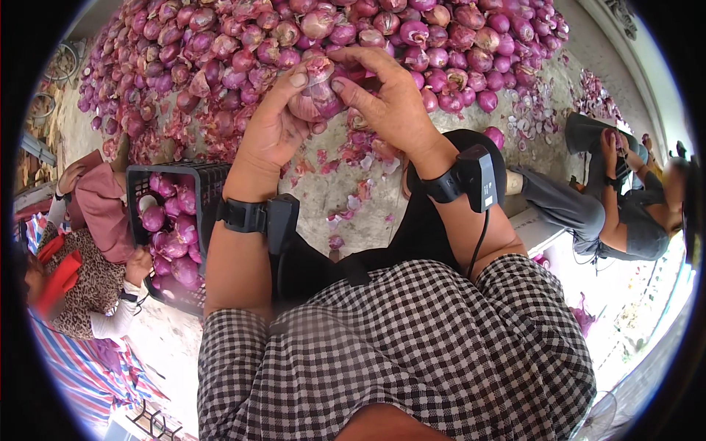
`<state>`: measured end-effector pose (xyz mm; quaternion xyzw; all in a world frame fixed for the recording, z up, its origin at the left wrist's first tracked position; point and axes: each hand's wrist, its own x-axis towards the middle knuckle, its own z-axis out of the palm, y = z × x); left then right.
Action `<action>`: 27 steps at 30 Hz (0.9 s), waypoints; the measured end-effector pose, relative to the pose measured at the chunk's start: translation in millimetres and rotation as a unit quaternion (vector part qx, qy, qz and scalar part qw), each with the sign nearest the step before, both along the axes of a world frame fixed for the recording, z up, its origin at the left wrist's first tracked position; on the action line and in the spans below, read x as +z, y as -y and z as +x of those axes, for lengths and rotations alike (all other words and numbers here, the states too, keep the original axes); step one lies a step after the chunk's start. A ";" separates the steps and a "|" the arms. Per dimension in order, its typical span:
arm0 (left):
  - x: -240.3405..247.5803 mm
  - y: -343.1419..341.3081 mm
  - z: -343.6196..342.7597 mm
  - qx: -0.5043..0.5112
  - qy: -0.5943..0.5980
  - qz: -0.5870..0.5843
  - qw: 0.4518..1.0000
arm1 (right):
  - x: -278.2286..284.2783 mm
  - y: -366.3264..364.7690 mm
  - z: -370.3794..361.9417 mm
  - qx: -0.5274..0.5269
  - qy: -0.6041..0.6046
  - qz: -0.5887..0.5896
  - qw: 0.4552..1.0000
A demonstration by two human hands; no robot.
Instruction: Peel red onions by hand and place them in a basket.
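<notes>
A red onion (315, 103) with papery, ragged skin at its top is held up in front of the big onion heap. My left hand (276, 132) is closed round its left side, the thumb lying near the top and the fingers beneath. From the right, my right hand (393, 103) meets the same onion, thumb against its side and forefinger bent over toward the top. Purple shows between that thumb and forefinger; I cannot tell whether it is loose skin or onions behind. Both wrists wear black straps with small boxes.
The heap of red onions (294, 44) spreads across the far side. Onion skins (346, 158) litter the concrete floor. To my left stands a black crate (176, 170) holding onions, with a person's hand (138, 266) at its side. Another person (632, 220) sits at right, holding an onion.
</notes>
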<state>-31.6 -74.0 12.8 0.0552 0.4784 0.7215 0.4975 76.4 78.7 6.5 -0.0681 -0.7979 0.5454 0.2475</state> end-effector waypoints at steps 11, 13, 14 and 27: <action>4.3 -5.9 0.3 0.112 0.018 -0.025 0.993 | -8.1 1.6 1.8 0.030 0.022 -0.181 0.983; 8.8 -6.0 -0.2 0.108 0.003 -0.008 0.994 | -4.6 4.5 2.8 0.056 0.033 -0.232 0.970; 12.1 -7.6 1.9 0.122 0.013 -0.018 0.992 | -3.5 4.9 4.4 0.070 0.032 -0.249 0.965; 3.0 -10.2 -1.2 0.136 0.173 -0.001 0.975 | -6.4 3.8 9.6 0.127 0.054 -0.213 0.967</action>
